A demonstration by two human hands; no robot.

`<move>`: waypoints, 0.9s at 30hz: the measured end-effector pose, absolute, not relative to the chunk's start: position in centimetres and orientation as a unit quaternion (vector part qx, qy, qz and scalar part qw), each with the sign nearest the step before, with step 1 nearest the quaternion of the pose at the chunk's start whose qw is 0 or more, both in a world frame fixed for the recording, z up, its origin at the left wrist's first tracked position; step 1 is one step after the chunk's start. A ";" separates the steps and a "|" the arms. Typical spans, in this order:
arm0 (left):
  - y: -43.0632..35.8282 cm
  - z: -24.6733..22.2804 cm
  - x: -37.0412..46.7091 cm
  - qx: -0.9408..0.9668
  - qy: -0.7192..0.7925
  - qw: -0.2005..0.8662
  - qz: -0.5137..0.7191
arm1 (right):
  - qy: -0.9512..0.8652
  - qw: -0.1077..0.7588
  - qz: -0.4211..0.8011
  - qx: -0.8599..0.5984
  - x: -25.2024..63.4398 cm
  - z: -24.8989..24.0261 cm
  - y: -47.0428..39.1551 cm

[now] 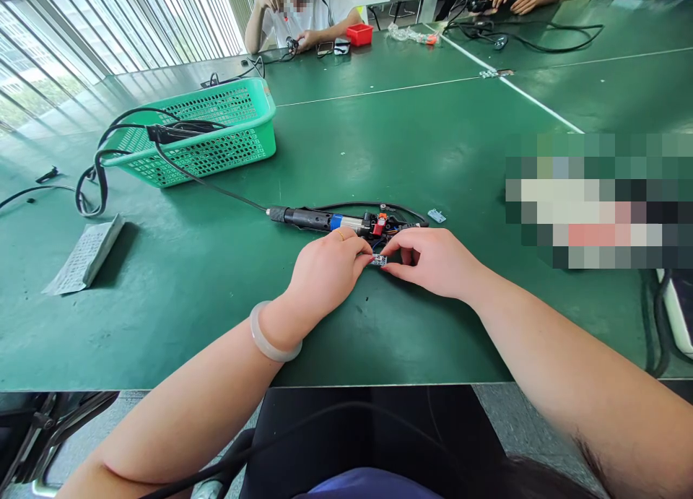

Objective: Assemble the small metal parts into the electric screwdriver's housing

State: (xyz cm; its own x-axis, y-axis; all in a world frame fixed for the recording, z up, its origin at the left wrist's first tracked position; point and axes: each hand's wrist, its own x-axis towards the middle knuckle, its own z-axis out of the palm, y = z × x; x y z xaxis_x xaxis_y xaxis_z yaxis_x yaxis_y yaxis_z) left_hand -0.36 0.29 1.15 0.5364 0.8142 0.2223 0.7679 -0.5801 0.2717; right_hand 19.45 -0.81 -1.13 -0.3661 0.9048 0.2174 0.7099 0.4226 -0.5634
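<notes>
Head view: pinching a small patterned rectangular board (378,260) by its ends, left fingers (362,249) and right fingers (398,269) nearly closed on it, above the green desk (189,318). Just beyond, a black cylindrical tool with exposed wires (306,219), crowding the hands; farther left, a mint-green plastic basket (257,145) and folded pale paper (86,257).

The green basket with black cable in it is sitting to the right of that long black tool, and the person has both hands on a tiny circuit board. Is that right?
Not quite. The head view shows the green basket, with black cable in it, to the left of the long black tool. The left hand and right hand are indeed both on a tiny circuit board.
</notes>
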 end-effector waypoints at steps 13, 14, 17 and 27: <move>0.2 0.9 -0.4 0.876 0.446 0.082 0.164 | -0.807 0.249 0.192 -0.500 19.5 -1.0 -0.9; 0.2 0.9 -0.4 0.875 0.447 0.083 0.165 | -0.807 0.248 0.191 -0.500 19.5 -0.9 -0.9; 0.2 0.9 -0.4 0.874 0.448 0.086 0.165 | -0.807 0.249 0.191 -0.501 19.4 -0.9 -0.9; 0.3 0.8 -0.5 0.872 0.445 0.090 0.181 | -0.804 0.251 0.197 -0.502 19.5 -1.0 -0.9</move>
